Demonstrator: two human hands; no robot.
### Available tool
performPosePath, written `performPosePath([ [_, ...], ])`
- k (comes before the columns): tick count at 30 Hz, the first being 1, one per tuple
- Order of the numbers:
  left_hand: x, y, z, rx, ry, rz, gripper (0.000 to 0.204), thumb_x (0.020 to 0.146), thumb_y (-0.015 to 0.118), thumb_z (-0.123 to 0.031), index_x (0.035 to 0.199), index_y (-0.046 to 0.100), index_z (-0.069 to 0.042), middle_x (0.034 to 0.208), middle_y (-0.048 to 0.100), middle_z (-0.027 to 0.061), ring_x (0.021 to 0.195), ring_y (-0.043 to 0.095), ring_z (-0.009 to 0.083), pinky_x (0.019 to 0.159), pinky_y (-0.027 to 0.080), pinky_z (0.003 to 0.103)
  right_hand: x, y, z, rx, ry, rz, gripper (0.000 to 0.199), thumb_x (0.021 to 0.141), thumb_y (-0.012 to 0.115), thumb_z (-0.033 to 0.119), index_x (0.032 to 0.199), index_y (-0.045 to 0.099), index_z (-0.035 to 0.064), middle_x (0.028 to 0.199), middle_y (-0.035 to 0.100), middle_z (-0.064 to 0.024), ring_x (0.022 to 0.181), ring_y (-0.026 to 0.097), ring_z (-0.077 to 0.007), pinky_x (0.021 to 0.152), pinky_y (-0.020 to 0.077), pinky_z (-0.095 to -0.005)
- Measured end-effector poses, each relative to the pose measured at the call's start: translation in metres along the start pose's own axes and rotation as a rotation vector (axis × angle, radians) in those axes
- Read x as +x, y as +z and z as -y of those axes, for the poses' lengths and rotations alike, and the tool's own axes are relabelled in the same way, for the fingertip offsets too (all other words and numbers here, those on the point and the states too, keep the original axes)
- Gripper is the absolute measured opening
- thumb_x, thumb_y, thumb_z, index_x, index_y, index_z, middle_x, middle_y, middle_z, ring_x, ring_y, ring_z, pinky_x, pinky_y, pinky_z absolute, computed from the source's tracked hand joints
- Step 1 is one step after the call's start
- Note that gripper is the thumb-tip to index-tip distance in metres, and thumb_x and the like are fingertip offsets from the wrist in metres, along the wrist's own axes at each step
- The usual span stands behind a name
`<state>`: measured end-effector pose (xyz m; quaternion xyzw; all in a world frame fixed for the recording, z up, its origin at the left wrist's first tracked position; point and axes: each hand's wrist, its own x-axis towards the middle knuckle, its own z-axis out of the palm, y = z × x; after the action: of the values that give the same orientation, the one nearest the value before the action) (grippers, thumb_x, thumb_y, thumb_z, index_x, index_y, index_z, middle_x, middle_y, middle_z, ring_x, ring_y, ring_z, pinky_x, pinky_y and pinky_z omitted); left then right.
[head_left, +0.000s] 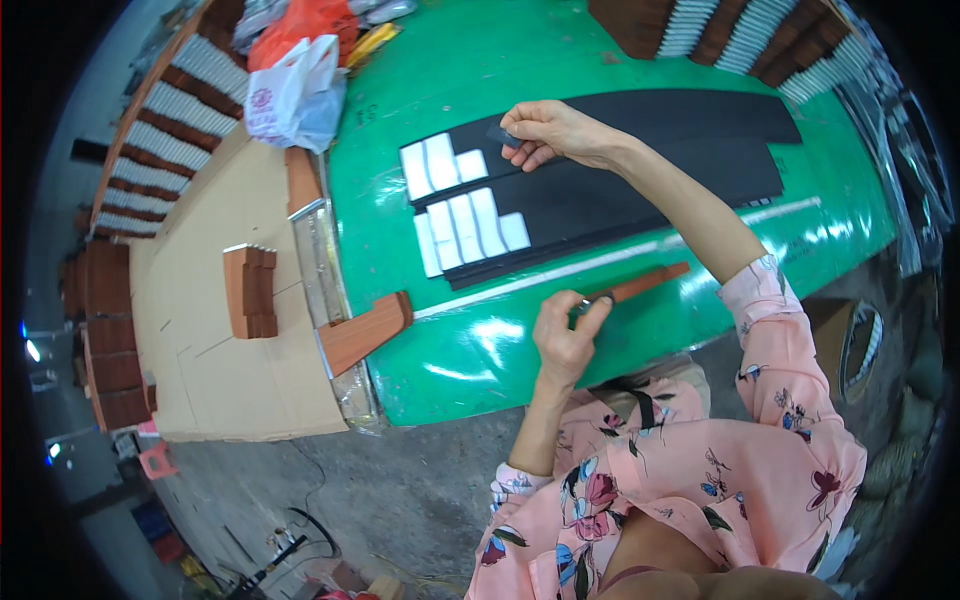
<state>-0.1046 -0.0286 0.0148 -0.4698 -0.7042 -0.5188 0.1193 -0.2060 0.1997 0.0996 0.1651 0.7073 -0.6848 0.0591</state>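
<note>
1. Currently, our left hand (566, 335) grips a wood-coloured piece (650, 283) by its near end, above the green bench (470, 385); we judge that a loose grip could let the far end drop.
2. Our right hand (538, 133) pinches a small dark piece (503, 137) over the black panels (570, 212); if it slipped, we might lose it against their similar colour.
3. A sleeve (765, 300) brushing the panels could disturb their alignment.

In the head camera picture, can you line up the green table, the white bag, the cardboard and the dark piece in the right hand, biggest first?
1. green table
2. cardboard
3. white bag
4. dark piece, pinched in the right hand
</note>
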Motion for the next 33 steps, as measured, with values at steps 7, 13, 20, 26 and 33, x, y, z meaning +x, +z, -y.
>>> performPosePath([
  [7,0.0,-0.017,0.011,0.036,-0.022,-0.026,0.028,0.071,0.065,0.009,0.095,0.067,-0.006,0.092,0.055,0.0113,0.081,0.056,0.0246,0.067,0.047,0.031,-0.163,-0.028,-0.038,0.203,-0.072,-0.102,0.031,0.093,0.054,0.021,0.116,0.055,-0.0005,0.102,0.061,-0.007,0.091,0.059,-0.0127,0.078,0.0525,-0.0278],
  [13,0.0,-0.02,-0.014,0.252,-0.028,-0.021,0.026,0.075,0.066,0.007,0.097,0.067,-0.007,0.1,0.054,0.0105,0.094,0.052,0.0265,0.079,0.045,0.037,-0.233,-0.009,-0.113,0.276,-0.075,-0.282,0.029,0.09,0.058,0.014,0.116,0.057,0.0008,0.102,0.061,-0.0054,0.092,0.059,-0.0133,0.081,0.0496,-0.0277],
  [20,-0.027,0.025,-0.058,0.518,0.087,0.131,0.032,0.074,0.067,-0.01,0.106,0.066,-0.014,0.113,0.053,0.0036,0.109,0.045,0.0241,0.086,0.028,0.04,-0.254,0.026,-0.111,-0.132,-0.183,-0.556,0.029,0.079,0.068,0.012,0.107,0.064,0.0027,0.096,0.064,-0.0083,0.09,0.061,-0.0166,0.077,0.05,-0.0274],
  [26,-0.032,0.047,-0.059,0.538,-0.022,0.147,0.038,0.074,0.068,-0.014,0.111,0.064,-0.015,0.113,0.053,0.0019,0.109,0.043,0.0223,0.086,0.026,0.042,-0.25,0.024,-0.115,-0.68,-0.459,-0.621,0.026,0.069,0.073,0.009,0.094,0.067,0.0049,0.09,0.063,-0.0047,0.08,0.057,-0.0217,0.066,0.0485,-0.031],
  [33,-0.04,0.051,-0.052,0.542,-0.001,0.1,0.033,0.076,0.063,-0.013,0.108,0.066,-0.019,0.111,0.053,-0.0025,0.11,0.041,0.0174,0.088,0.025,0.043,-0.243,0.028,-0.118,-0.771,-0.495,-0.642,0.028,0.064,0.075,0.005,0.091,0.069,0.0074,0.087,0.063,-0.0026,0.079,0.057,-0.0199,0.066,0.0493,-0.0304],
])
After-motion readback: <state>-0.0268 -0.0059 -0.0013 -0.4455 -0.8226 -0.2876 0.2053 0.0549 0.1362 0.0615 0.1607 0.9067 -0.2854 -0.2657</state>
